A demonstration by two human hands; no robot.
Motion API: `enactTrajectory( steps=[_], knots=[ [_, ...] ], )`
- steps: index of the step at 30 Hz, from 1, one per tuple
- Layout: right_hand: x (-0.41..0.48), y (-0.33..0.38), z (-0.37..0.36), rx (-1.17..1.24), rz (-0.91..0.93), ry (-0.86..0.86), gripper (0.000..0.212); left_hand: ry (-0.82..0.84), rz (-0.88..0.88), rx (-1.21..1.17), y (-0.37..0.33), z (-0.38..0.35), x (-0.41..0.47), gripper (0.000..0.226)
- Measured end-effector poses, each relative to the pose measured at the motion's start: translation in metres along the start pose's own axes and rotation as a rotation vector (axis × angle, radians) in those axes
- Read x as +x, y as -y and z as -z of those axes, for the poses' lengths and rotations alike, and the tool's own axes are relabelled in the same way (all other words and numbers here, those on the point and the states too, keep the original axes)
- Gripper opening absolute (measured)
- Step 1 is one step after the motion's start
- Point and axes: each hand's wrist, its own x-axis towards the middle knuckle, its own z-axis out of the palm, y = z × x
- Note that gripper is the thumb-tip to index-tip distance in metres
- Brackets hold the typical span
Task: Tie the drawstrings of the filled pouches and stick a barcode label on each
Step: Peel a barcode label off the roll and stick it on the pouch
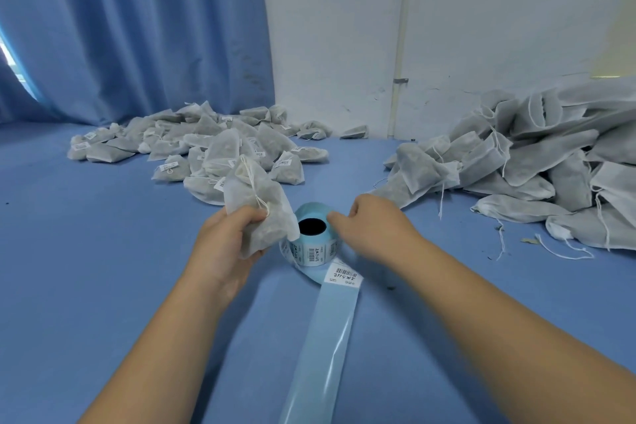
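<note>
A long blue paper strip (pixel 330 337) lies flat on the blue bench (pixel 86 251) and runs up from the near edge. One white barcode label (pixel 344 277) sits on its far end. The strip comes off a label roll (pixel 311 251) that stands on its end in the middle of the bench. The left hand (pixel 223 244) is just left of the roll. Its grip is closed tight on a white pouch (pixel 254 203), which it holds up above the bench beside the roll. The pouch is full, and its white drawstring (pixel 253 182) hangs down the front. The right hand (pixel 371 227) reaches in from the right with its fingers curled at the top rim of the roll. It is blurry, so I cannot tell if its grip pinches anything. Farther back on the left is a pile of tied pouches (pixel 206 144) with labels on them. At the right edge is a bigger heap of pouches (pixel 533 162) with loose strings. Behind the bench hang a blue curtain (pixel 137 27) and a white wall (pixel 481 10).
</note>
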Motion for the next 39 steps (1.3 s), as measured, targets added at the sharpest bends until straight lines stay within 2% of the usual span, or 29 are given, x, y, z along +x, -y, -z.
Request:
enactTrajectory(
  steps=[2,5,8,12,14,17,20,22,24,27,30,33,36,38,39],
  knots=[
    [-0.027,0.008,0.002,-0.022,0.079,-0.032,0.037,-0.017,-0.008,-0.001,-0.001,0.001,0.000,0.012],
    [-0.062,0.022,0.000,-0.187,0.211,0.075,0.040,-0.027,-0.022,0.002,-0.001,-0.001,0.000,0.013],
    [-0.071,0.025,0.001,-0.345,0.195,0.175,0.045,-0.019,-0.021,0.009,-0.001,-0.007,-0.002,0.013],
    [-0.071,0.013,0.015,-0.280,0.092,0.288,0.021,0.025,-0.026,0.038,0.002,-0.013,-0.008,0.014],
    [-0.070,0.006,0.021,-0.260,0.065,0.335,0.021,0.033,-0.027,0.038,0.003,-0.015,-0.010,0.015],
    [-0.064,-0.004,0.027,-0.214,0.036,0.362,0.005,0.032,-0.022,0.021,0.002,-0.015,-0.012,0.014],
    [-0.058,-0.019,0.030,0.019,-0.044,0.406,0.025,0.025,-0.026,0.007,-0.002,-0.011,-0.013,0.014],
    [-0.058,-0.028,0.033,0.379,-0.111,0.513,0.020,0.018,-0.017,-0.019,-0.005,-0.007,-0.014,0.013],
    [-0.057,-0.032,0.034,0.737,-0.158,0.680,0.027,0.001,0.017,-0.093,-0.007,-0.006,-0.017,0.014],
    [-0.056,-0.035,0.022,0.919,-0.161,0.805,0.030,0.041,0.103,-0.246,-0.006,-0.007,-0.023,0.016],
    [-0.059,-0.031,0.006,0.941,-0.164,0.762,0.023,0.187,0.193,-0.323,-0.001,-0.011,-0.028,0.018],
    [-0.062,-0.024,-0.001,0.802,-0.077,0.640,0.014,0.314,0.233,-0.257,0.006,-0.013,-0.031,0.030],
    [-0.063,-0.017,-0.002,0.473,0.073,0.441,0.009,0.312,0.254,-0.221,0.010,-0.016,-0.030,0.033],
    [-0.065,-0.013,-0.001,0.417,0.117,0.389,0.008,0.291,0.245,-0.222,0.011,-0.020,-0.030,0.030],
    [-0.064,-0.011,-0.001,0.465,0.105,0.400,0.014,0.291,0.232,-0.218,0.010,-0.022,-0.031,0.030]
  ],
)
